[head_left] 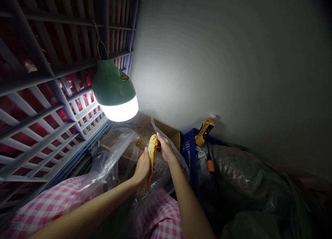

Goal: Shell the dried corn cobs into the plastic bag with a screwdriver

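Observation:
A corn cob (151, 156) stands tilted between my hands, with yellow kernels down its right side and a pale, bare face on its left. My left hand (142, 165) is closed round the cob's left side, thumb pointing up along it. At the top end, my right hand (166, 150) grips the cob with the thumb pressed on its kernels; some of its fingers are hidden. Beneath both hands spreads a clear plastic bag (111, 159), lying over a cardboard box (171, 131). Loose kernels (140, 143) lie in it behind the cob.
A lit green lamp (115, 85) hangs by a wire from stacked plastic crates (55, 76) at left. To the right, a blue basket (190, 142) holds a drink bottle (205, 130) and an orange-handled tool (210, 165). Dark sacks (241, 170) lie beyond, against the wall (233, 59).

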